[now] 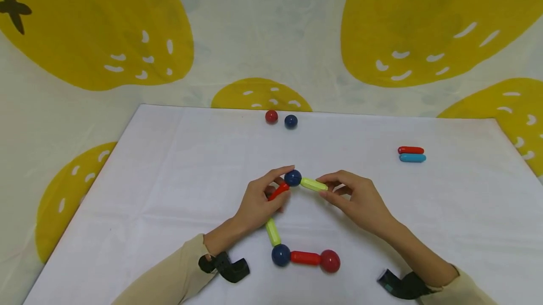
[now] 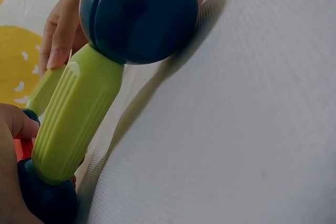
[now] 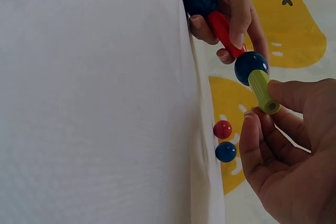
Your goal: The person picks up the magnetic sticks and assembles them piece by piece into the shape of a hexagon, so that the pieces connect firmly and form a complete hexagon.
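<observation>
My left hand (image 1: 259,201) grips a red rod (image 1: 279,191) with a fingertip on the dark blue ball (image 1: 292,177) at its upper end. From that ball a yellow-green rod (image 1: 313,184) sticks out to the right, and my right hand (image 1: 358,196) pinches its free end between thumb and fingers. The chain runs on below my left hand: another blue ball (image 3: 202,2), hidden in the head view, a second yellow-green rod (image 1: 273,232), a blue ball (image 1: 281,255), a second red rod (image 1: 305,258) and a red ball (image 1: 330,261).
At the table's back edge sit a loose red ball (image 1: 271,116) and a loose blue ball (image 1: 291,121). A red rod (image 1: 411,150) and a light blue rod (image 1: 412,158) lie side by side at the back right of the white-covered table (image 1: 466,192). Behind hangs a patterned cloth (image 1: 271,27).
</observation>
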Tool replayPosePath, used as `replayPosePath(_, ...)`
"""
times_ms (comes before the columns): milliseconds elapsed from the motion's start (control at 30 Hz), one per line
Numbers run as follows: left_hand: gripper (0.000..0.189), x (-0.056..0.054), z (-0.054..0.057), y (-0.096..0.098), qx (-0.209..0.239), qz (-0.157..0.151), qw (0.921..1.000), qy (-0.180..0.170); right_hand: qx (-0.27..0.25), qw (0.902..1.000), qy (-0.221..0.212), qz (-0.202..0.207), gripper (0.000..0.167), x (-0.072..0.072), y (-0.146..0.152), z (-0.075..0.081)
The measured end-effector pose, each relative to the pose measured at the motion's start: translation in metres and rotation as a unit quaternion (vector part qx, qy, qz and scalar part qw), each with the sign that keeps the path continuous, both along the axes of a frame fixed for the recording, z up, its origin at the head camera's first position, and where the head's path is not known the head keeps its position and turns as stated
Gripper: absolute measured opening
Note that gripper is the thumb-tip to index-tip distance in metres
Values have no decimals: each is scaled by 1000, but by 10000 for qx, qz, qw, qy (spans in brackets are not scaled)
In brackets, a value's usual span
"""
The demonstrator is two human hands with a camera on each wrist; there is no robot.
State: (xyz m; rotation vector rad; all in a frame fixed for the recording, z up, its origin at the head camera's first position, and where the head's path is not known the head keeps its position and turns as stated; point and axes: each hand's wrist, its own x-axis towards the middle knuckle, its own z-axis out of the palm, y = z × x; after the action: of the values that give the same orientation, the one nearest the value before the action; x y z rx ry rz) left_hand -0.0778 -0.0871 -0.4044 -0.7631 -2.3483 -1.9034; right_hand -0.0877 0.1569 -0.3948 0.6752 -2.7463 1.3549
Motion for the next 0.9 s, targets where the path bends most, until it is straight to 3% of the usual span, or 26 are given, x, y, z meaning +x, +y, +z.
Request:
replayPosePath(300, 47, -3, 1, -2, -507, 200, 9985, -62, -181, 9996, -230, -5, 30, -2, 1, -3)
replayPosePath(400, 46, -8, -7, -4, -451, 92, 9974, -556, -232, 9993, -295, 38, 30, -1, 0, -4)
replayPosePath(533, 40, -16, -18, -8, -147, -159, 9904, -1368, -273, 9989, -362, 145, 30, -1, -3, -4)
replayPosePath(633, 40, -21, -19, -12, 56, -383, 9855, -1651, -291, 9985, -403, 225, 30, -3, -7, -3)
replayPosePath(733, 43, -23, -18, -15, -61, -483, 9866, -1559, -306, 9981, -434, 312, 28, -6, -13, -3)
replayPosePath(900, 33, -25, -21, -18, -645, -225, 9941, -841, -275, 9983, -406, 315, 25, -12, -23, -3)
